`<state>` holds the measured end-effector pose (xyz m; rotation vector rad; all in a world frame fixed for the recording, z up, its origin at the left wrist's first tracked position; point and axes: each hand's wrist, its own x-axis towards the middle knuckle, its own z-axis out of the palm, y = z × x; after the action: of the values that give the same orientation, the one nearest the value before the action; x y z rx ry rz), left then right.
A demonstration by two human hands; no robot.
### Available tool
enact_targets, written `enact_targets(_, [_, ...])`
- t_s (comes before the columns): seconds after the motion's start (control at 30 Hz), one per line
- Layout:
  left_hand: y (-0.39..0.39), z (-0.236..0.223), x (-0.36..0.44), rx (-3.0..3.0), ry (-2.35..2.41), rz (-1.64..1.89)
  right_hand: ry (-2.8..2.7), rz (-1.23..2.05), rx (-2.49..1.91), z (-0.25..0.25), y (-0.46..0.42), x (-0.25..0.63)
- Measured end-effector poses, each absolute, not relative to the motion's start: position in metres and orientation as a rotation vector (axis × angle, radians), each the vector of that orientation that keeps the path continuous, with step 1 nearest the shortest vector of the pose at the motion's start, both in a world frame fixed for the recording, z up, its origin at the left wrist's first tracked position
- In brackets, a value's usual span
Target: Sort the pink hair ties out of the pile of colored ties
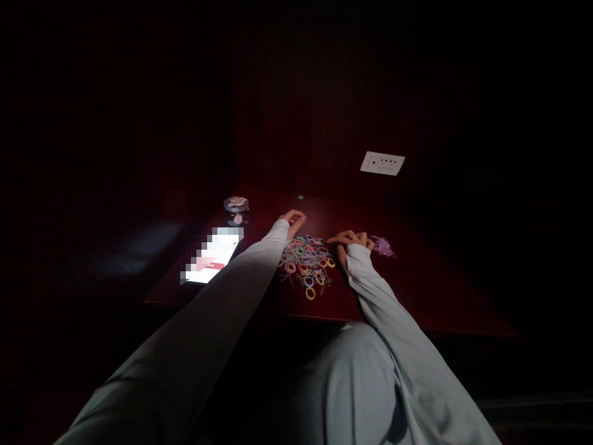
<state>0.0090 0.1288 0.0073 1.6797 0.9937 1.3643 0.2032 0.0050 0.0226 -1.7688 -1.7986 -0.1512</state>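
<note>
A heap of small coloured elastic rings (307,262) lies on a dark red table (417,290). My left hand (293,221) hovers at the heap's far left edge with fingers curled; what they pinch is too small to make out. My right hand (351,240) rests at the heap's right edge, index finger stretched toward the rings, the other fingers bent. A small pile of purple rings (383,245) lies just right of that hand. Both arms wear pale long sleeves.
A lit phone screen (214,259) lies on the table's left side. Behind it stands a small round clear container (236,207) with a lid. One green ring (301,197) sits alone near the back edge. A white wall socket (382,163) is on the dark wall.
</note>
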Motion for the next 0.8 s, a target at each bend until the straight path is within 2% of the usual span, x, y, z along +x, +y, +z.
enact_targets(0.37, [0.133, 0.014, 0.002, 1.640, 0.827, 1.281, -1.965, -0.097, -1.700, 0.028, -0.010, 0.207])
enact_targets(0.67, [0.126, 0.018, 0.004, 1.643, 0.800, 1.290, -2.035, 0.068, -1.629, 0.026, -0.009, 0.202])
enact_targets(0.8, [0.120, 0.024, 0.004, 1.628, 0.798, 1.291, -1.941, 0.011, -1.645, 0.024, -0.008, 0.204])
